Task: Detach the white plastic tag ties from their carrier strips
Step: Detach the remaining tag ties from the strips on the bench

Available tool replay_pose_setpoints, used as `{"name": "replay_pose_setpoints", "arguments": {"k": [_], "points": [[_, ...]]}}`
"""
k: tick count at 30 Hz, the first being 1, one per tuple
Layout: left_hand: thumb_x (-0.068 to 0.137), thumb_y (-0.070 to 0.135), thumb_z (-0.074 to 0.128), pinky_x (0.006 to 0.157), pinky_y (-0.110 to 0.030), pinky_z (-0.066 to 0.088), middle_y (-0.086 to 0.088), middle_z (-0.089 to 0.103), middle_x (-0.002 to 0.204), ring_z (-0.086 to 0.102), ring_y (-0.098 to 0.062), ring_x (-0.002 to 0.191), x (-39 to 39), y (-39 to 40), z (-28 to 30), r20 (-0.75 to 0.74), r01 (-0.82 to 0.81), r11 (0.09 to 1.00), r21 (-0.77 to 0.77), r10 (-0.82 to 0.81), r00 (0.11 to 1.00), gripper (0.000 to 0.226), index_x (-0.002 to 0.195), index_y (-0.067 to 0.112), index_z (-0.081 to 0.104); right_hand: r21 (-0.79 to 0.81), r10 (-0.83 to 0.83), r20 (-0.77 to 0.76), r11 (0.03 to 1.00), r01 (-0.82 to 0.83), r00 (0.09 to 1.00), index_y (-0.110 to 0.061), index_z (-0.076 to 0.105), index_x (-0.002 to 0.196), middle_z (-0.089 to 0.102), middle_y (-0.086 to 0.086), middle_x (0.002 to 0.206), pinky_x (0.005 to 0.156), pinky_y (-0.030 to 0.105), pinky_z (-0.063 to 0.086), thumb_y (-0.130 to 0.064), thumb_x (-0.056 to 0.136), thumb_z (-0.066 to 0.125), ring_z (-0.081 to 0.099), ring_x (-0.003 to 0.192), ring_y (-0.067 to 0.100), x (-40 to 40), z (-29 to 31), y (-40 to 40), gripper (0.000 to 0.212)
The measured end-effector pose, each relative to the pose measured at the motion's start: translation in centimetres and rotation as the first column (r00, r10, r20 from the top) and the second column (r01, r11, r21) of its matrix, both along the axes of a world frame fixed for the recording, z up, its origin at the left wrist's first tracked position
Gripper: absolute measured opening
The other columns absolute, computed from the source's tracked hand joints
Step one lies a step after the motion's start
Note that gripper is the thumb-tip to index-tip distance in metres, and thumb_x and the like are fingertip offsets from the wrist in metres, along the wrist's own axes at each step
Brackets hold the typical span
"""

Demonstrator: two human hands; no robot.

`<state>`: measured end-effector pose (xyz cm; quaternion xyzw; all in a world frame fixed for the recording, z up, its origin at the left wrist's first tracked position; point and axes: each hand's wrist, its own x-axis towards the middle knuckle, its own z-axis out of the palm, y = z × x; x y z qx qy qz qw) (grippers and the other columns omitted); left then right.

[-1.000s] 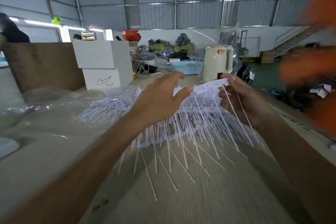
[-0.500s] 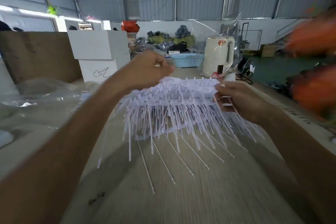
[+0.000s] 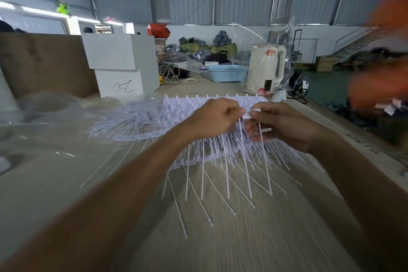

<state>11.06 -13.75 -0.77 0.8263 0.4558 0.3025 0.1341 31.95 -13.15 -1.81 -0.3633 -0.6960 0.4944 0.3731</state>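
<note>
A thick bundle of white tag ties (image 3: 223, 150) on their carrier strips (image 3: 198, 104) is held up above the pale wood-grain worktop (image 3: 242, 238), in the middle of the view, with the long thin tails fanning down and toward the camera and the flat strip heads showing behind the knuckles. The left hand (image 3: 212, 118) is curled closed, thumb and fingers pinched on the near top edge of the bundle; the right hand (image 3: 280, 123) meets it just beside, fingers folded around the right end of the strips with a few tails running across its palm side. The two hands nearly touch at the fingertips. To the left, a loose heap of more white ties (image 3: 123, 123) lies on the worktop, partly under crumpled clear plastic (image 3: 55, 112). Farther back stand two stacked white boxes (image 3: 121, 64), a light blue basket (image 3: 227, 73) and a cream kettle (image 3: 266, 68) wrapped in clear film. A blurred orange shape (image 3: 382, 77) fills the right edge.
</note>
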Motion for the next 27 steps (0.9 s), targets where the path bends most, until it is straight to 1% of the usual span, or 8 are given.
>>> {"name": "replay_pose_setpoints", "arguments": {"k": [3, 7, 9, 11, 14, 19, 24, 27], "points": [[0.106, 0.036, 0.045, 0.061, -0.032, 0.045, 0.003, 0.058, 0.058, 0.056, -0.015, 0.055, 0.7, 1.1, -0.9, 0.101, -0.04, 0.998, 0.052, 0.035, 0.994, 0.047, 0.066, 0.013, 0.056, 0.009, -0.038, -0.031, 0.999, 0.039, 0.999, -0.008, 0.065, 0.096, 0.07, 0.012, 0.083, 0.059, 0.034, 0.057, -0.022, 0.1, 0.057, 0.066, 0.065, 0.022, -0.8, 0.2, -0.5, 0.016], [0.106, 0.034, 0.047, 0.054, -0.025, 0.034, -0.001, 0.056, 0.054, 0.05, -0.017, 0.05, -0.1, 1.9, -1.1, 0.268, -0.041, 0.999, -0.007, 0.042, 0.962, 0.053, 0.056, 0.016, 0.051, 0.306, -0.132, 0.149, 0.949, 0.081, 0.98, -0.008, 0.063, 0.093, 0.065, 0.007, 0.063, 0.045, 0.028, 0.041, -0.02, 0.103, 0.055, 0.05, 0.046, 0.022, -1.8, 0.8, -1.1, 0.018], [0.105, 0.035, 0.048, 0.053, -0.026, 0.03, -0.009, 0.052, 0.058, 0.042, -0.017, 0.048, -0.4, 2.1, -0.6, 0.337, 0.008, 0.995, -0.101, 0.027, 0.941, 0.05, 0.064, 0.007, 0.054, 0.492, -0.238, 0.227, 0.865, 0.1, 0.944, -0.011, 0.064, 0.094, 0.062, 0.004, 0.054, 0.043, 0.023, 0.041, -0.019, 0.103, 0.055, 0.05, 0.041, 0.015, -2.3, 1.2, -1.2, 0.015], [0.105, 0.036, 0.049, 0.047, -0.021, 0.027, -0.002, 0.05, 0.052, 0.036, -0.011, 0.041, -0.4, 2.2, -0.1, 0.368, 0.031, 0.985, -0.167, 0.033, 0.929, 0.051, 0.071, -0.001, 0.059, 0.674, -0.353, 0.275, 0.734, 0.082, 0.894, -0.011, 0.065, 0.097, 0.058, -0.003, 0.05, 0.048, 0.016, 0.041, -0.016, 0.103, 0.055, 0.052, 0.043, 0.007, -2.5, 1.4, -1.2, 0.012], [0.104, 0.036, 0.05, 0.043, -0.019, 0.026, 0.001, 0.049, 0.048, 0.033, -0.008, 0.037, -0.6, 2.5, -0.3, 0.435, 0.075, 0.97, -0.232, 0.035, 0.9, 0.049, 0.069, 0.005, 0.062, 0.812, -0.461, 0.273, 0.582, 0.055, 0.845, -0.007, 0.068, 0.104, 0.054, -0.014, 0.061, 0.061, 0.025, 0.043, -0.012, 0.102, 0.055, 0.056, 0.057, 0.005, -2.8, 0.9, -0.9, 0.014], [0.106, 0.031, 0.047, 0.049, -0.026, 0.032, 0.003, 0.046, 0.049, 0.039, -0.012, 0.044, -1.0, 2.4, -1.0, 0.182, 0.019, 1.0, 0.015, -0.022, 0.983, 0.057, 0.051, 0.025, 0.059, 0.791, -0.495, 0.214, 0.593, 0.148, 0.842, -0.016, 0.06, 0.115, 0.058, 0.015, 0.057, 0.057, 0.032, 0.042, -0.013, 0.101, 0.056, 0.052, 0.053, 0.028, -2.9, -0.3, 0.0, 0.016], [0.104, 0.022, 0.05, 0.059, -0.027, 0.039, 0.006, 0.055, 0.066, 0.047, -0.002, 0.054, -2.2, 2.7, 0.0, 0.002, 0.086, 0.996, -0.006, -0.086, 0.996, 0.026, 0.088, 0.013, 0.068, 0.793, -0.556, 0.172, 0.568, 0.221, 0.813, -0.013, 0.062, 0.111, 0.062, 0.017, 0.061, 0.064, 0.035, 0.047, -0.014, 0.1, 0.056, 0.057, 0.058, 0.034, -3.0, -0.3, 0.1, 0.012], [0.103, 0.028, 0.055, 0.059, -0.017, 0.048, 0.018, 0.064, 0.083, 0.059, 0.006, 0.062, -2.5, 1.8, -0.6, 0.063, 0.089, 0.992, -0.088, -0.083, 0.995, 0.021, 0.121, 0.026, 0.065, 0.744, -0.557, 0.169, 0.614, 0.266, 0.813, -0.013, 0.06, 0.113, 0.064, 0.007, 0.061, 0.057, 0.018, 0.045, -0.015, 0.101, 0.055, 0.057, 0.053, 0.015, -3.2, -0.2, 0.1, 0.013]]}}
